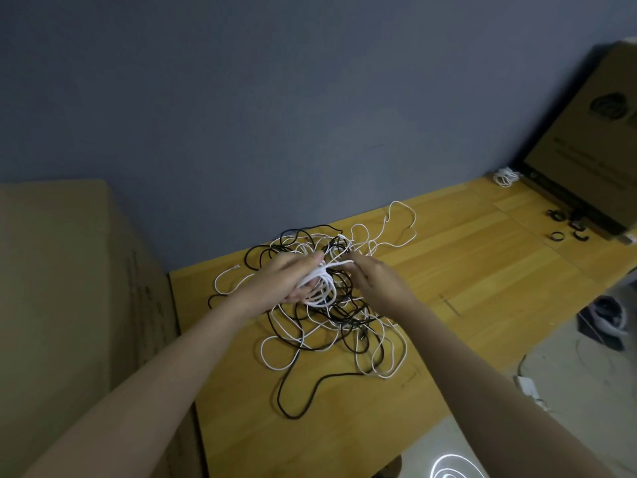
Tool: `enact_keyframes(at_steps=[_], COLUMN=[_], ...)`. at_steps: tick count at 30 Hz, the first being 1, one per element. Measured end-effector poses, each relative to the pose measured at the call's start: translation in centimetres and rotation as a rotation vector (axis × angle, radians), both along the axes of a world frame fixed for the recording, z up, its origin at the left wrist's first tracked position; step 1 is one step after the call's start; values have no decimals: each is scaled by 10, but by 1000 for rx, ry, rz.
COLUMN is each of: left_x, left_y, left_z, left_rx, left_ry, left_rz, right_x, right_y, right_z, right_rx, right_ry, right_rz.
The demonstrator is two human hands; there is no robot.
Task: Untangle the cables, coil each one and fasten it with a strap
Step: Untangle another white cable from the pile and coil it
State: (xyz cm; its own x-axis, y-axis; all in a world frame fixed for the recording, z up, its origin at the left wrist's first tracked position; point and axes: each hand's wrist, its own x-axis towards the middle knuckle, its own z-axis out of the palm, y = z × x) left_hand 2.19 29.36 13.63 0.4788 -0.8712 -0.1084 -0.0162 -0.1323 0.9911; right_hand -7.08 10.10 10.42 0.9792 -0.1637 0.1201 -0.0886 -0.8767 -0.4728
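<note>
Currently gripping white cable coil (319, 288) in left hand (293, 276), pinching its loose strand with right hand (374, 279), above black-and-white tangle (331, 326) on wooden table (482, 270).

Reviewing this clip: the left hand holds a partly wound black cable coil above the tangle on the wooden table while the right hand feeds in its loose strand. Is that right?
Not quite: the coil gripped in the left hand is white, not black, as the head view shows. The rest stands: it is held above the tangle on the wooden table, and the right hand pinches its loose strand.
</note>
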Motion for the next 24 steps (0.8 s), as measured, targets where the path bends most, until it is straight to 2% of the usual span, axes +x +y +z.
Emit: enact_keyframes(at_steps=[2,6,9,12,14,16,18,20,24], left_x=[6,8,6,5,5,5,6,6,3], left_y=[2,0,-5,-6,-6,-6,-7,-9,-9], left_z=[0,-9,-14,-15,-15,-15,-13,-12,-12], left_rx=[-100,-159,-114,-97,-86,-96,-96,-113,-138], left_ry=[74,165,169,165,123,103,130,183,106], left_rz=[52,122,153,184,222,270,321,359,340], right_x=[-6,-21,-27,-31,-35,-37,-38,-38,-27], right_y=[5,30,51,62,67,71,74,74,70], right_z=[-17,-47,-53,-47,-38,-31,-28,-31,-20], right_rx=[75,-37,-185,-284,-251,1,414,746,971], right_ry=[128,232,231,123,52,23,5,10,93], right_rz=[-68,6,133,168,153,68,-38,-43,-65])
